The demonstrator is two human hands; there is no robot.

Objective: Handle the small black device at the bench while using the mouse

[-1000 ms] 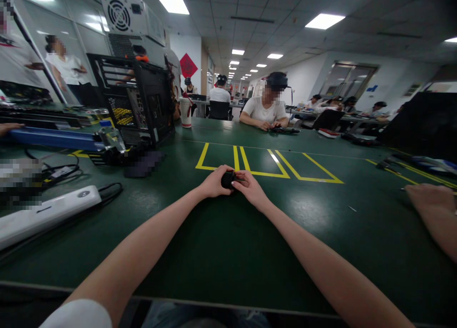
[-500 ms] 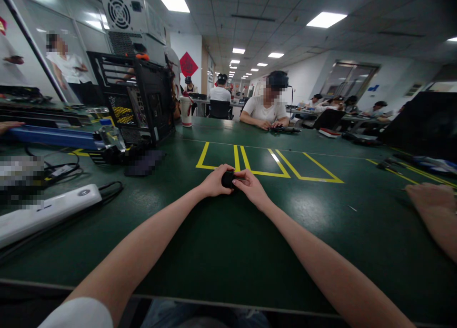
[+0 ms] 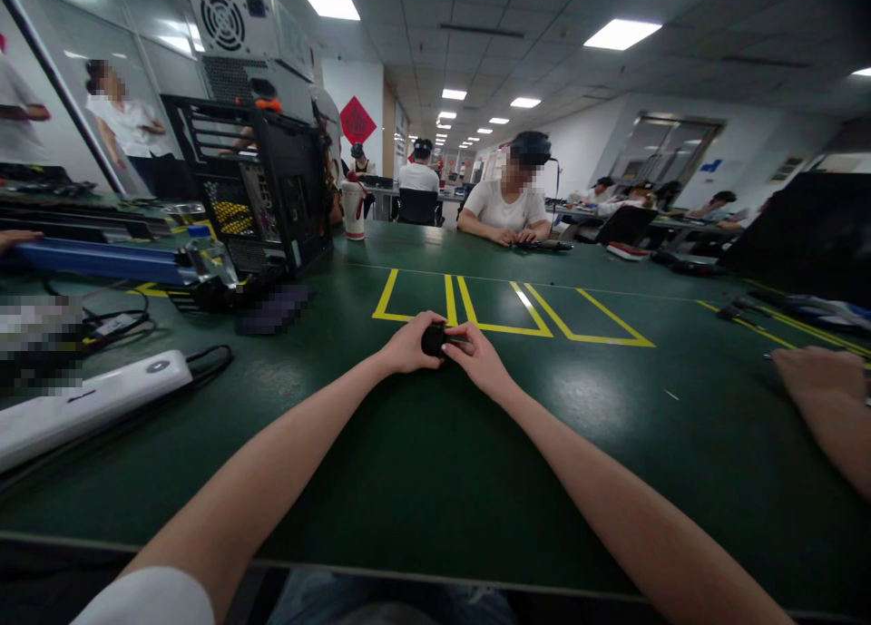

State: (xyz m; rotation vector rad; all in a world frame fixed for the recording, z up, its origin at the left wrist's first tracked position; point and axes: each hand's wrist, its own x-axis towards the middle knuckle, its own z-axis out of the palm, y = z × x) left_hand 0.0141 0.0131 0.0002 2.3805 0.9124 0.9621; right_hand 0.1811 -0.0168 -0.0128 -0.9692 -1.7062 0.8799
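Observation:
Both my arms reach out over a dark green table [image 3: 422, 480]. My left hand [image 3: 408, 344] and my right hand [image 3: 476, 355] meet at the table's middle, fingers curled round a small black object [image 3: 434, 339] held between them. The object is round and mostly hidden by my fingers; I cannot make out what it is. It sits just in front of yellow taped boxes [image 3: 490, 312] marked on the table.
An open black computer case [image 3: 262, 190] stands at the left, with cables and a white power strip [image 3: 88, 407] nearer me. A cup [image 3: 354, 212] stands behind it. Another person's hand [image 3: 817, 380] rests at the right edge. A seated person [image 3: 510, 208] works across the table.

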